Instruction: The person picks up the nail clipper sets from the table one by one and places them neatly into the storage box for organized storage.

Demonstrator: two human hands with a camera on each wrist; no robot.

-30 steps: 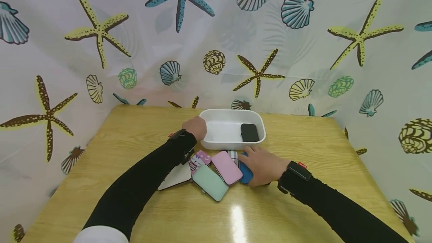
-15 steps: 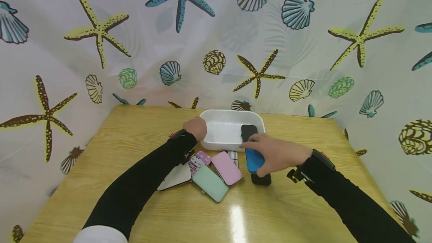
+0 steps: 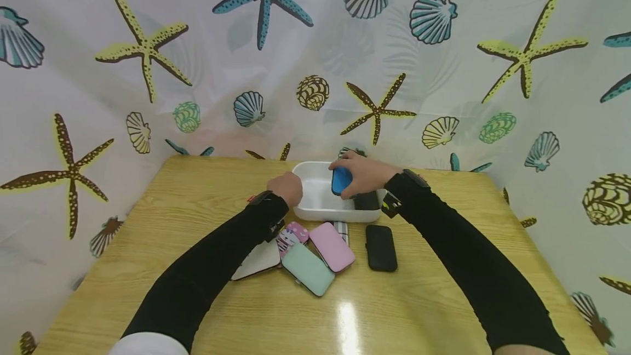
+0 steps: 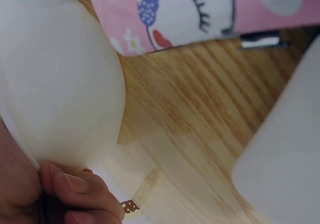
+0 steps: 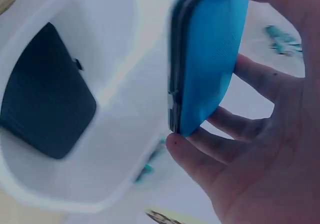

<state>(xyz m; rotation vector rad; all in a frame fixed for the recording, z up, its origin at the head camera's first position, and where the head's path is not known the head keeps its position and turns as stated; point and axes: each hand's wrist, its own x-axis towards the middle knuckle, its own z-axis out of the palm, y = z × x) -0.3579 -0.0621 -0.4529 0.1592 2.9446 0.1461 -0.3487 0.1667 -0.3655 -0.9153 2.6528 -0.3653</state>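
Note:
A slim blue clasp case (image 3: pixel 341 181) is held between the fingers and thumb of my right hand (image 3: pixel 366 172), over the white plastic bin (image 3: pixel 340 216). In the right wrist view the blue case (image 5: pixel 210 59) stands on edge, its dark framed side facing left. My left hand (image 3: pixel 286 188) grips the left rim of the bin; its curled fingers (image 4: pixel 77 189) show at the rim in the left wrist view. Inside the bin, at its right end, lies a black clasp case (image 3: pixel 367 201), partly hidden by my right hand.
On the table (image 3: pixel 419 311) in front of the bin lie a pink case (image 3: pixel 332 246), a mint case (image 3: pixel 308 268), a plaid case (image 3: pixel 342 229), a cartoon-print case (image 3: pixel 294 231) and a white case (image 3: pixel 258 261). Another black case (image 3: pixel 381 248) lies to their right.
My right hand has lifted the blue case from beside the pink one and carried it up over the bin, uncovering the black case on the table. My left hand stays at the rim.

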